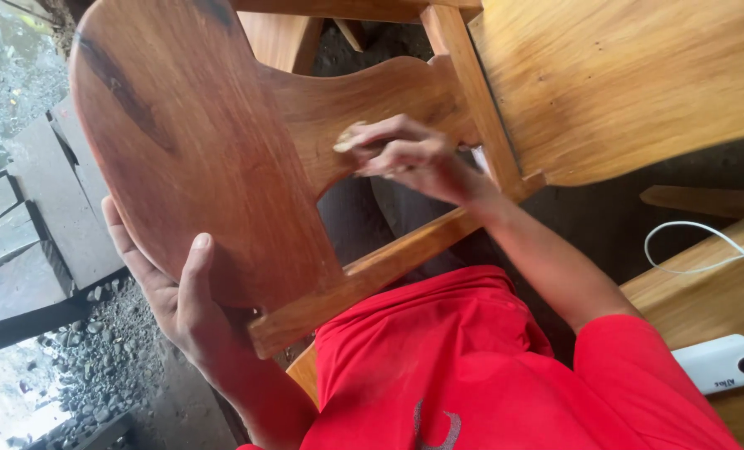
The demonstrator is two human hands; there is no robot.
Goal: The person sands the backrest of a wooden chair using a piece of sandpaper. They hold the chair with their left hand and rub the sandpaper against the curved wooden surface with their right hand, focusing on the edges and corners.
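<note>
both hands on wooden chair [222,167]: left hand [172,292] grip clamps backrest edge, right hand [405,154] pinches sandpaper [349,137].

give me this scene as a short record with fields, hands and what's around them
left hand: grips the lower edge of a rounded dark wooden panel, thumb on its face
right hand: presses a small pale pad against a curved wooden chair piece
frame: wooden rail crosses under the panel
clothing: red shirt
nearby: white device with white cable on a wooden surface
ground: gravel

open gap [351,221] under curved board [364,100]; rail [389,267] bars below.
</note>
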